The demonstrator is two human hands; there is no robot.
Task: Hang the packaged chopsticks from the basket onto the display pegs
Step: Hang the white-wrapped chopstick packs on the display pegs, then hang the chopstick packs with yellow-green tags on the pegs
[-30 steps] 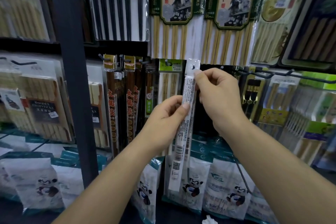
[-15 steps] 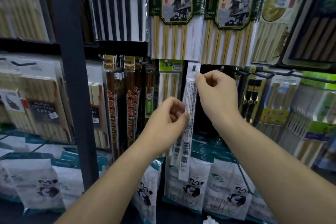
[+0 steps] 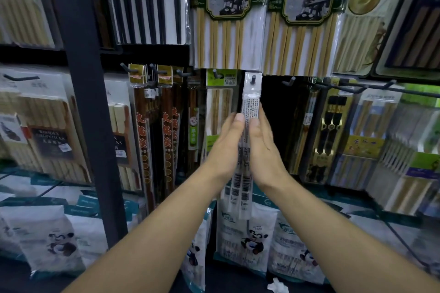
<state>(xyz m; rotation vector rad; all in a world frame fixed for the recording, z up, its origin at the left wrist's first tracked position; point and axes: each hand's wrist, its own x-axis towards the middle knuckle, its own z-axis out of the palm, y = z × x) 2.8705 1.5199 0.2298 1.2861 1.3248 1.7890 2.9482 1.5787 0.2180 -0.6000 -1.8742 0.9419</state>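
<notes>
Chopstick pack [image 3: 250,105] now on peg [image 3: 253,78]; L grip [image 3: 226,147], R grip [image 3: 264,147] unpinched, flat against it.

A narrow clear packet of chopsticks [image 3: 250,106] is hung by its top hole on a dark peg [image 3: 253,78]. It is pressed between the left hand [image 3: 227,147] and the right hand [image 3: 265,150], with the fingers held straight. Panda-printed bags [image 3: 238,245] are seen below.
</notes>
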